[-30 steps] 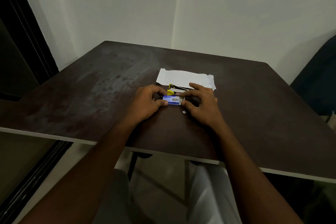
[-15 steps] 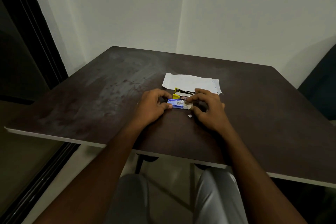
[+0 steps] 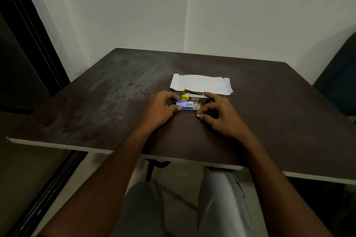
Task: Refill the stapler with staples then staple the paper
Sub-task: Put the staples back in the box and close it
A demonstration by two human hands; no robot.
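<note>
Blue cardboard marks the staple box point(image 3: 185, 105) at the centre of the frame, where our left hand point(image 3: 160, 108) pinches its left end between thumb and fingers, apparently to steady the sleeve while the inner tray slides out to the right. Our right hand point(image 3: 218, 114) hovers just beside the open tray with fingers loosely curled; its thumb and forefinger close on a small pale piece point(image 3: 198, 115) at the surface, though we cannot tell whether it is a strip of staples. Directly behind the box lies the stapler point(image 3: 192, 96), yellow plastic and dull metal, hinged open and seemingly ready for loading. Behind it, toward the upper centre, rests the white paper point(image 3: 200, 83), flat with a dog-eared right corner. Everything sits on a dark, scuffed matte surface point(image 3: 115, 92).
</note>
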